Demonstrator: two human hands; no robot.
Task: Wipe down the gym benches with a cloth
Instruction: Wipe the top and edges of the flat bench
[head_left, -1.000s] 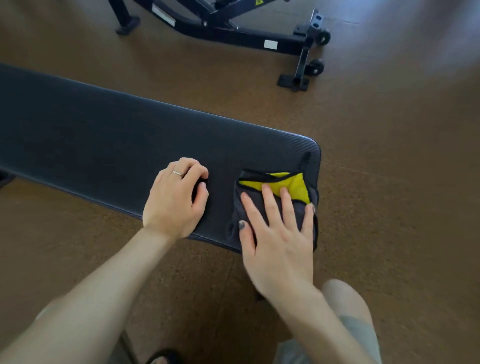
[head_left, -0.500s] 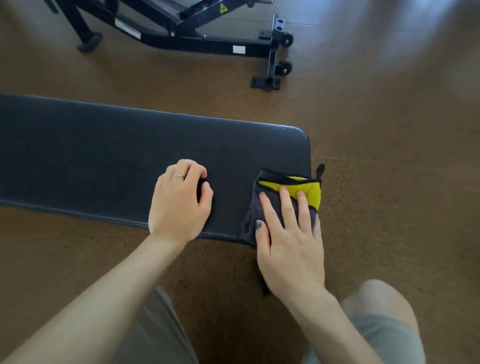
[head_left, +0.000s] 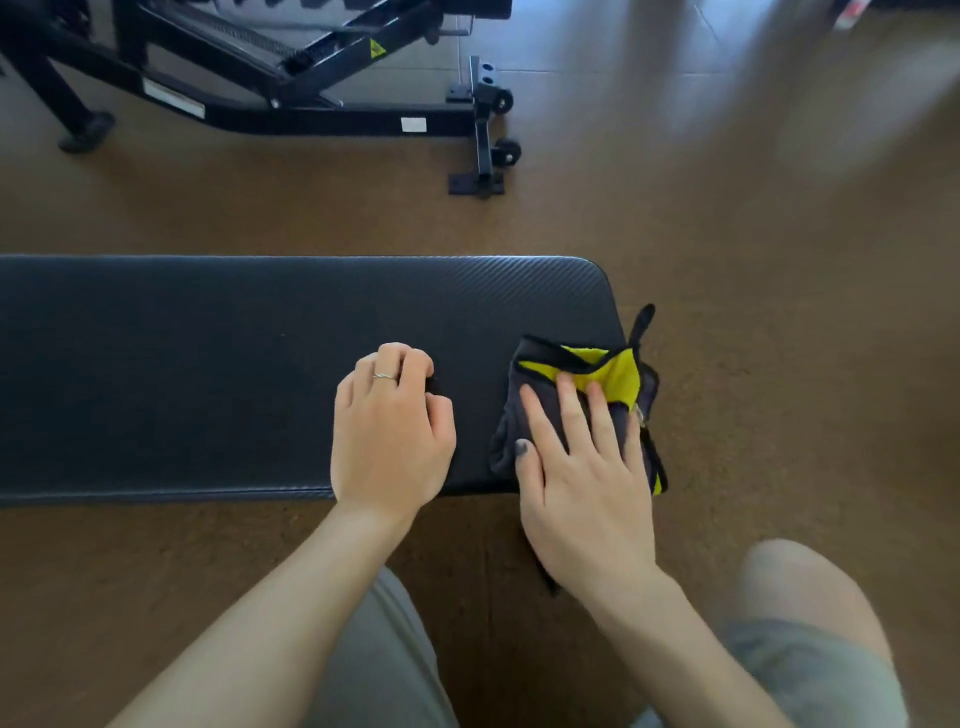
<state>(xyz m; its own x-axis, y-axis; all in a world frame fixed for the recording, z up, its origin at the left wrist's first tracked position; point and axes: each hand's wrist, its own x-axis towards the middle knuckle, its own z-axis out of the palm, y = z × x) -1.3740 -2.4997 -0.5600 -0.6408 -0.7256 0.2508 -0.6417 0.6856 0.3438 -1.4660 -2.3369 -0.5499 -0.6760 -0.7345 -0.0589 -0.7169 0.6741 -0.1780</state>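
right hand (head_left: 584, 478) flat, fingers straight, pressing folded grey-yellow cloth (head_left: 618, 371) at textured black bench (head_left: 208, 364) end; left hand (head_left: 389, 431) curled, holding nothing

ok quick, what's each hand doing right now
left hand: closed, holding nothing, resting on the bench
right hand: open, flat on the cloth

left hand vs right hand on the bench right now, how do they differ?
Pose: the left hand has its fingers curled under; the right hand lies flat with straight fingers.
Contact: the left hand rests on the bare bench pad; the right hand presses the grey and yellow cloth at the pad's end.
Look: the left hand wears a ring; the right hand shows none.
Shared: both sit at the pad's near edge.
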